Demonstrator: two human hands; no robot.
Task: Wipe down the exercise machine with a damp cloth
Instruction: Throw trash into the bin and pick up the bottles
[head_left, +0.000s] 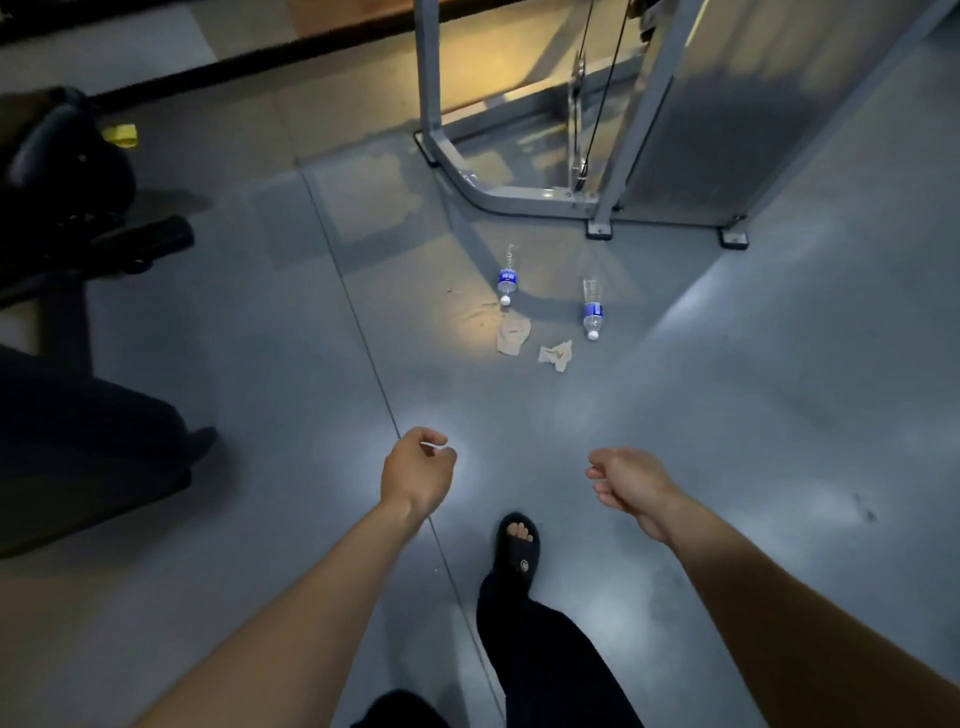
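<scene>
While both arms reach forward over the grey floor (727, 415), neither hand holds anything: the left hand (415, 467) and the right hand (626, 483) both hang with fingers loosely curled and empty.

Two crumpled cloths lie on the floor ahead, well apart from the hands. The flatter cloth (513, 336) sits left; the smaller cloth (556, 355) sits just beside it, to the right. Both lie roughly between the lines of the two hands, the smaller one leaning toward the right hand's side. Judgement: right hand is marginally nearer the smaller cloth; left is nearer the flatter one.

Two water bottles, one short (507, 280) and one tall (592, 306), stand just beyond the cloths, caps nearest the camera. The exercise machine frame (519, 200) stands farther back.

Next step likely: step forward, bend, pick up a cloth.
</scene>
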